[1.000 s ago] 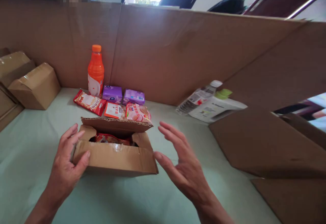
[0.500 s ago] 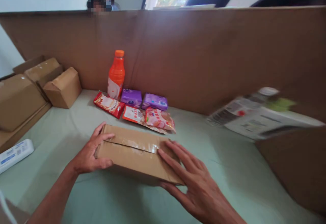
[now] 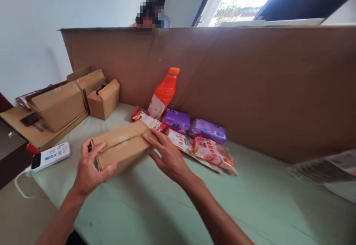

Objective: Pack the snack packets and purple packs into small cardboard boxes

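Note:
Between my two hands is a closed brown cardboard box [image 3: 122, 144], with a seam along its top. My left hand [image 3: 90, 163] grips its left end, thumb on the near side and fingers at the far edge. At the right end, my right hand [image 3: 167, 156] is closed around the box, its fingers over the top and side. Just behind the box lie a red-and-white snack packet [image 3: 148, 118], another packet [image 3: 178, 140] and a pink snack packet [image 3: 213, 150]. An orange bottle [image 3: 164, 92] stands behind them, beside two purple tissue packs [image 3: 176, 120].
Several cardboard boxes [image 3: 59, 104] stand at the left, one small box [image 3: 104, 98] partly open. A white device [image 3: 51, 157] with a cable lies at the table's left edge. A tall cardboard panel [image 3: 250, 89] closes off the back; a person is behind it. Blurred packaging [image 3: 333, 170] lies right.
The view has swung left, showing more of the boxes and the table edge. Both hands have turned the cardboard box, its right end now angled away toward the snack packets.

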### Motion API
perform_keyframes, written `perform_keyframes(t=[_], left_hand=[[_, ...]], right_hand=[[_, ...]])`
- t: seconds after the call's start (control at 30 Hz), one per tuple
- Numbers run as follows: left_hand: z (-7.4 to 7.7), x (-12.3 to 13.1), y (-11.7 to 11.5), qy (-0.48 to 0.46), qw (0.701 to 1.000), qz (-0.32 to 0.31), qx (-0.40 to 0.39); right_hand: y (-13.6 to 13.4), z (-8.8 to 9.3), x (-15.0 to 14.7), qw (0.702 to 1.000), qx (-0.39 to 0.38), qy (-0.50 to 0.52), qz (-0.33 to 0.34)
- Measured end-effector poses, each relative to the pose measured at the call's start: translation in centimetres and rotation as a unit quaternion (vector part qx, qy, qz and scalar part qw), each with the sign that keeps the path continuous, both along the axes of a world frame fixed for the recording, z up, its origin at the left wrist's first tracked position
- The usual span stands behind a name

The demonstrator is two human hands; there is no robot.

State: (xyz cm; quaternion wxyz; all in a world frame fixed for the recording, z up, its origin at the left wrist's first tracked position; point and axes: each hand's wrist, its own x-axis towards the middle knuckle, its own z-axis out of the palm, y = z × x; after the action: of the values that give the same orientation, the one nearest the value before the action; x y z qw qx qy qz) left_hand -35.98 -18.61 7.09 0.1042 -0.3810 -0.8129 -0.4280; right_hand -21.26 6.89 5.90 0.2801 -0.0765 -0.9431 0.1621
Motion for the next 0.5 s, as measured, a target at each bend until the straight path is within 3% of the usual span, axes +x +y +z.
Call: perform_keyframes(t=[0.1,0.23,0.37,0.5], left_hand=[[0.2,-3.3,-0.7,0.033,0.993,0.109,0.020],[0.8,-7.7,-0.8,0.038,0.986,0.158,0.031],[1.0,-10.7,-1.1,0.033,0.985,0.168,0.025],[0.9,-12.4,-1.5,0.016,0.989,0.147,0.007]], right_hand=[[-1.8,-0.8,-8.3,0.991,-0.129,0.023,0.001],[-4.7,-2.1,-15.5,0.976,-0.208,0.055,0.012],[-5.8,-3.0,-18.8,0.972,-0.223,0.069,0.014],[-5.3,-3.1,-19.2,0.971,-0.225,0.079,0.008]])
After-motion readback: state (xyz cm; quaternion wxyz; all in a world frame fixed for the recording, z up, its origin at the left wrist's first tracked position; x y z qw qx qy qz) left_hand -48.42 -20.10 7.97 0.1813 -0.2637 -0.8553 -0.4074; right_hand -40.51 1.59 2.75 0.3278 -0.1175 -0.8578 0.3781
